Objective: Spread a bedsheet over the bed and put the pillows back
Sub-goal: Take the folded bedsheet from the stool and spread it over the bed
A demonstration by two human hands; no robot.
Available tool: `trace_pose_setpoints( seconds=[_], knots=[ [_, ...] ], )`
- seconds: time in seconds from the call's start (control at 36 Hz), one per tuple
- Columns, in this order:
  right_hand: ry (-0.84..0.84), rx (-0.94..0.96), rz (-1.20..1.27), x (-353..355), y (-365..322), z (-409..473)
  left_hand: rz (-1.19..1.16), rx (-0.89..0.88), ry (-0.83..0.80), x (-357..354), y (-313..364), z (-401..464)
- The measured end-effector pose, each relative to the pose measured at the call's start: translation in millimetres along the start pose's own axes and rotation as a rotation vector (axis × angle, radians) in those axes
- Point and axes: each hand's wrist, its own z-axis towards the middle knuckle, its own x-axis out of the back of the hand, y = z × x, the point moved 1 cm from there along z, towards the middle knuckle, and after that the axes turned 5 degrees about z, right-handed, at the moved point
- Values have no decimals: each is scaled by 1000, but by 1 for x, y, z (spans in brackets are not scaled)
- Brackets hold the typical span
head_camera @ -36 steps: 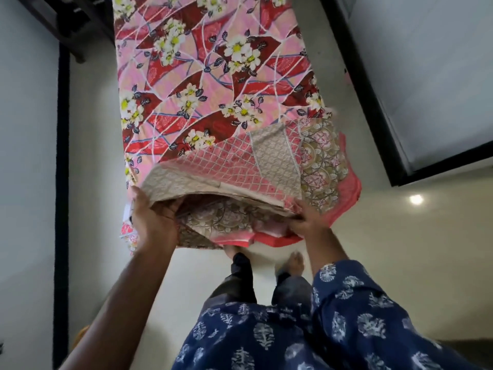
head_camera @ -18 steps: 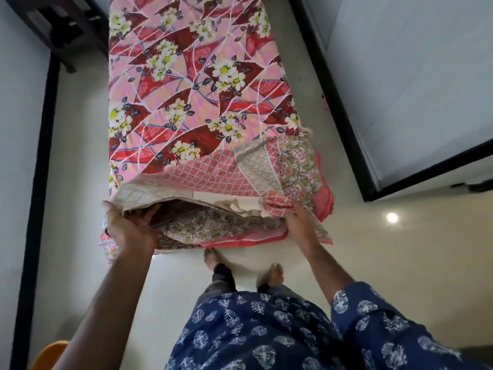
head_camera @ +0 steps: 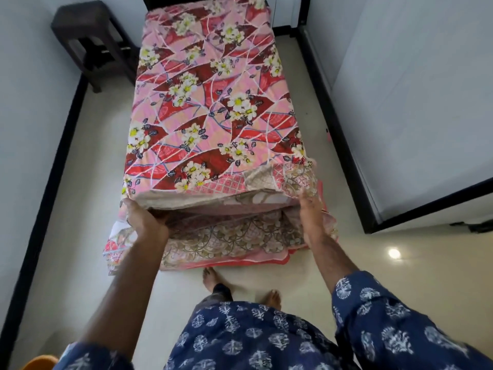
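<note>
The flowered pink bedsheet [head_camera: 213,108] lies spread along the narrow bed [head_camera: 208,202], running away toward twelve o'clock, its patterned border hanging off the near end. The person stands barefoot at six o'clock. Their left hand [head_camera: 145,222] curls under the near corner at nine o'clock, gripping the bed's edge through the sheet. Their right hand [head_camera: 310,209] presses against the corner at three o'clock; whether it grips, I cannot tell. A dark stool [head_camera: 88,41] stands at eleven.
</note>
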Motion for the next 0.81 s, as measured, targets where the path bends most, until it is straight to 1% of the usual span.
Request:
trace_pose_setpoints(
  seconds=[0.06,0.11,0.19,0.25,0.31,0.36,0.39,0.42,0.47,0.56,0.58,0.61,0.64,0.67,0.69,0.72,0.75,0.78,0.81],
  knots=[
    [55,140,-14,-6,-20,-20,-13,38,39,1,-1,6],
    [116,262,46,-12,-31,-32,-25,61,73,2,0,4],
    [202,406,-13,-20,-31,-26,-19,59,188,3,1,13],
    [203,437,-50,-29,-35,-25,25,67,261,5,-5,29],
    [184,429,-28,-37,-41,-19,94,10,320,15,-1,55],
    [162,453,18,-48,-55,-8,146,-7,328,9,8,84],
    [155,480,32,-56,-65,3,143,-43,317,1,20,107],
    [136,489,48,-67,-82,15,85,-71,277,-13,33,130],
    [89,482,88,-97,-131,45,91,-84,210,-63,77,139],
    [32,480,187,-151,-232,98,126,-242,-64,-153,156,167],
    [-3,470,241,-167,-265,116,180,-316,-73,-180,182,179],
    [-40,474,284,-181,-292,127,180,-357,-93,-202,209,187],
    [-87,492,293,-193,-312,140,267,-419,-53,-213,226,211],
    [-142,526,274,-203,-326,151,212,-466,-115,-222,238,251],
    [-185,568,257,-212,-336,156,241,-526,-133,-226,244,274],
    [-224,591,242,-221,-341,158,306,-580,-114,-227,246,283],
    [-240,581,218,-231,-342,157,383,-662,-135,-224,236,292],
    [-261,564,176,-241,-337,156,494,-726,-198,-222,222,308],
    [-275,541,115,-248,-325,155,623,-759,-271,-217,206,295]
  ],
)
